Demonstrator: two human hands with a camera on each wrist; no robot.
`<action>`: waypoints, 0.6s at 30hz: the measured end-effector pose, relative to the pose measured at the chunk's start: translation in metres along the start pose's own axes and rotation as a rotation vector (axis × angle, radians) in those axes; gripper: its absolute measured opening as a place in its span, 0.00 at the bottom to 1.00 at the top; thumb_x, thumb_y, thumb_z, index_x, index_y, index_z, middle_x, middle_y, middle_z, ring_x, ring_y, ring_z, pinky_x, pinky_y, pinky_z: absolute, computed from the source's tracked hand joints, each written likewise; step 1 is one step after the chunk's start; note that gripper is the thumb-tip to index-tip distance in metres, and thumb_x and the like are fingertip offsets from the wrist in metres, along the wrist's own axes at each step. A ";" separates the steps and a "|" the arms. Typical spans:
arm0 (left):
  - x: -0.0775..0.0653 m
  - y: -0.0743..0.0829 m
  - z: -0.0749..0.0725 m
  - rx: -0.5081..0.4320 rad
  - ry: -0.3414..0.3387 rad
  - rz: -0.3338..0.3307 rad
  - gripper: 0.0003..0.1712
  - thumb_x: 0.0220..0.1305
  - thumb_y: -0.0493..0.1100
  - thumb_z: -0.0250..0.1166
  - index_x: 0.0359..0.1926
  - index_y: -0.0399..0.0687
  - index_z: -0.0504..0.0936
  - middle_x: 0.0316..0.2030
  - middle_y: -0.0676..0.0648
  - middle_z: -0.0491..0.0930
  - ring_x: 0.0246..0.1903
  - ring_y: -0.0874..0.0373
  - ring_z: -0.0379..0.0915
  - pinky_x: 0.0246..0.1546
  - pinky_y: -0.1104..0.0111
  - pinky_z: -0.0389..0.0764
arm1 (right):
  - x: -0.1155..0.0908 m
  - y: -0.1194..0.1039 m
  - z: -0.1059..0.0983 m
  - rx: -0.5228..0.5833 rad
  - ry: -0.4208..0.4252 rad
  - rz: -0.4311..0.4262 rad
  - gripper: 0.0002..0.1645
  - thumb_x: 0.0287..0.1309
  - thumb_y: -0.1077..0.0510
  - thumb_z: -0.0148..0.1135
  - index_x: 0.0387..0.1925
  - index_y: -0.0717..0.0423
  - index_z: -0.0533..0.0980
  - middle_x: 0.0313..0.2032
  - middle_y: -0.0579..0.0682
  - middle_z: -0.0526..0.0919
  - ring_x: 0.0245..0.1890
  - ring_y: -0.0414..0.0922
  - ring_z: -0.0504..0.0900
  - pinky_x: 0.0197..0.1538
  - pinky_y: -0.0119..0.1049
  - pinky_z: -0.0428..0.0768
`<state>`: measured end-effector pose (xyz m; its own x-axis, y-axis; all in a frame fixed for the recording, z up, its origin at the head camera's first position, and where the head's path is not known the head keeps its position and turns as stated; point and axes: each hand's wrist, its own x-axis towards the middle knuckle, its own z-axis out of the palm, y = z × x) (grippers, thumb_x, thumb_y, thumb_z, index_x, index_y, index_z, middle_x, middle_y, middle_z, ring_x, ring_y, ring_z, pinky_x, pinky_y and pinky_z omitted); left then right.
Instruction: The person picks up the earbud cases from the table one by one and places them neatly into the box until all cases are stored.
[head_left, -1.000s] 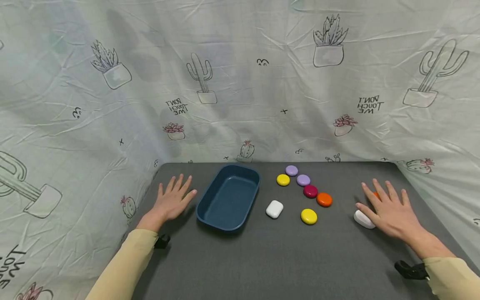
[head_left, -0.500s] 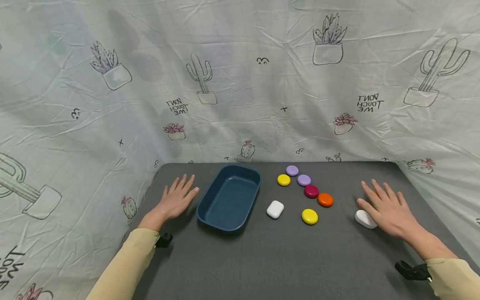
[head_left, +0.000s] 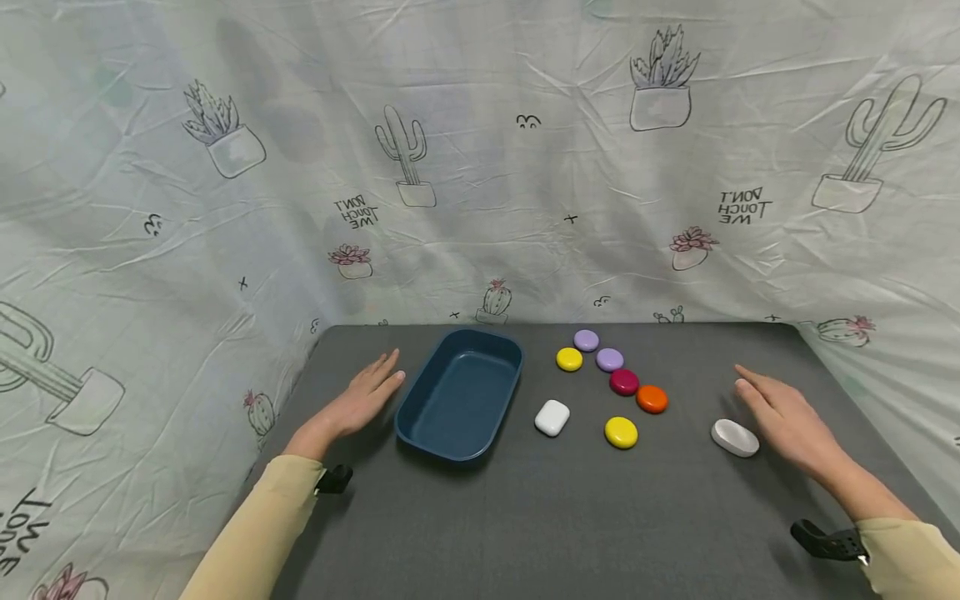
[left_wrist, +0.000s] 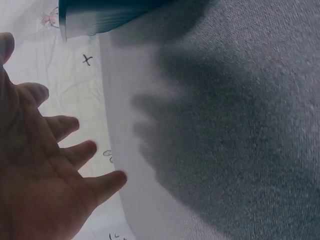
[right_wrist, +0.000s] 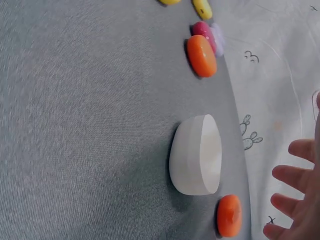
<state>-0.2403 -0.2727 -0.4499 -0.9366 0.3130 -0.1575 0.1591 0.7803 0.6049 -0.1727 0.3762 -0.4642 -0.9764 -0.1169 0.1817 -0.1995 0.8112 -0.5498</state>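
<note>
My left hand (head_left: 358, 407) hovers with fingers extended left of a dark blue rectangular tub (head_left: 463, 398); the left wrist view shows its fingers apart and nothing in its palm. On the right, my right hand (head_left: 791, 427) is held with thumb edge up beside a small white oval dish (head_left: 735, 438), apart from it. The right wrist view shows this hand's loosely bent fingers (right_wrist: 290, 176) holding nothing. An orange rounded piece (right_wrist: 229, 216) lies beyond the dish there; the hand hides it in the head view.
Between tub and dish lie a white rounded-square piece (head_left: 552, 418), yellow pieces (head_left: 621, 432), lilac pieces (head_left: 610, 360), a dark red piece (head_left: 624, 382) and an orange piece (head_left: 652, 399). A cactus-print curtain (head_left: 465, 167) hangs behind the grey table (head_left: 540, 525).
Both hands have turned from palm-down and spread to thumb-edge up, fingers closer together. The left hand has shifted slightly right, towards the tub. More of the white dish now shows.
</note>
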 end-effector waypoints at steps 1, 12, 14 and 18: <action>0.001 0.001 0.000 -0.012 -0.004 0.005 0.45 0.78 0.71 0.34 0.83 0.54 0.39 0.81 0.39 0.35 0.78 0.35 0.29 0.70 0.34 0.39 | 0.000 0.000 -0.001 0.015 0.009 0.017 0.35 0.82 0.47 0.41 0.74 0.70 0.61 0.66 0.78 0.66 0.65 0.78 0.61 0.59 0.73 0.58; 0.008 0.003 0.004 -0.220 -0.088 -0.016 0.44 0.76 0.70 0.45 0.83 0.63 0.41 0.81 0.43 0.46 0.76 0.40 0.51 0.68 0.41 0.61 | -0.008 0.003 -0.003 -0.008 -0.002 0.109 0.38 0.75 0.44 0.55 0.70 0.70 0.67 0.62 0.77 0.71 0.56 0.72 0.70 0.50 0.63 0.68; 0.010 0.004 0.004 -0.265 -0.120 -0.046 0.43 0.76 0.69 0.47 0.83 0.65 0.44 0.79 0.42 0.51 0.73 0.39 0.57 0.63 0.43 0.70 | -0.011 0.004 -0.002 -0.019 -0.024 0.090 0.39 0.74 0.44 0.57 0.69 0.72 0.67 0.60 0.77 0.72 0.56 0.73 0.71 0.50 0.63 0.69; 0.017 0.004 0.006 -0.327 -0.167 -0.098 0.40 0.78 0.65 0.50 0.82 0.68 0.48 0.79 0.42 0.53 0.72 0.36 0.59 0.58 0.43 0.75 | -0.017 0.005 0.002 -0.051 -0.092 0.061 0.42 0.71 0.43 0.61 0.69 0.73 0.66 0.63 0.79 0.69 0.62 0.79 0.64 0.56 0.72 0.63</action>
<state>-0.2536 -0.2608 -0.4544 -0.8743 0.3507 -0.3357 -0.0619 0.6054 0.7935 -0.1574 0.3810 -0.4712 -0.9906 -0.1164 0.0719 -0.1368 0.8465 -0.5146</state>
